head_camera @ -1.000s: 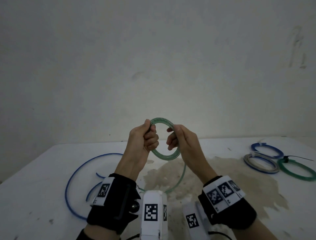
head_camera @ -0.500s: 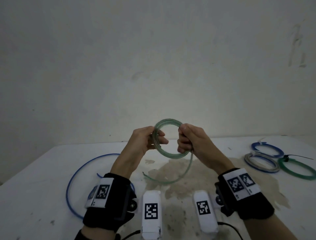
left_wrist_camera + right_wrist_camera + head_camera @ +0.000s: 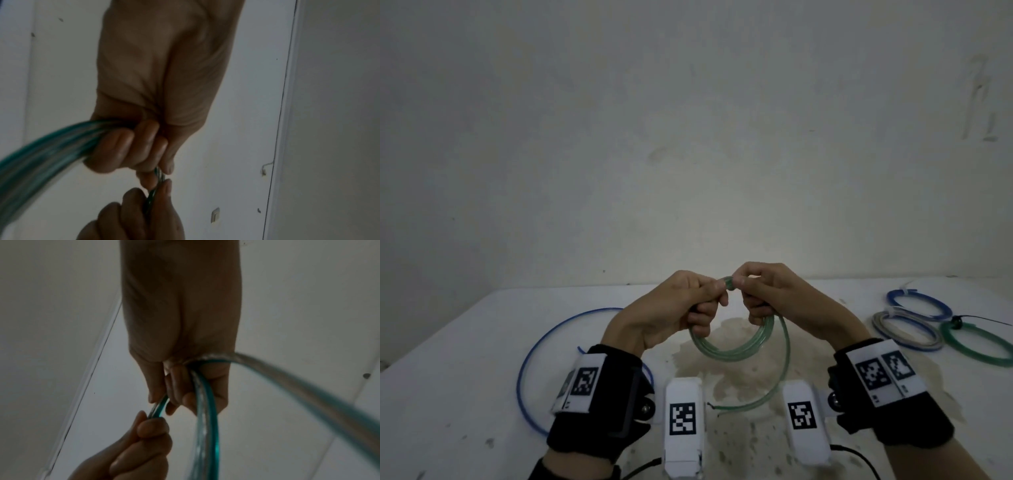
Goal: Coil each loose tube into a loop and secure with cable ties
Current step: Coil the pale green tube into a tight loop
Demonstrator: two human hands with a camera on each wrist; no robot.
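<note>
A green translucent tube (image 3: 736,349) is wound into a coil that I hold up above the table. My left hand (image 3: 688,301) grips the coil's left top, fingers curled round the strands (image 3: 61,146). My right hand (image 3: 763,291) grips the right top, thumb and fingers pinching the strands (image 3: 203,394). The two hands almost touch at the top of the coil (image 3: 729,282). A loose tail of the tube (image 3: 774,387) hangs from my right hand down to the table, ending near my left wrist camera. No cable tie shows in either hand.
A loose blue tube (image 3: 544,346) lies curved on the white table (image 3: 448,394) at the left. At the right lie tied coils: a blue one (image 3: 917,303), a grey and blue one (image 3: 904,329) and a green one (image 3: 976,346) with a black tie. A bare wall stands behind.
The coil has turned over: it stood above my hands, now it hangs below them. Both hands have come together at the top and the free tail has grown shorter.
</note>
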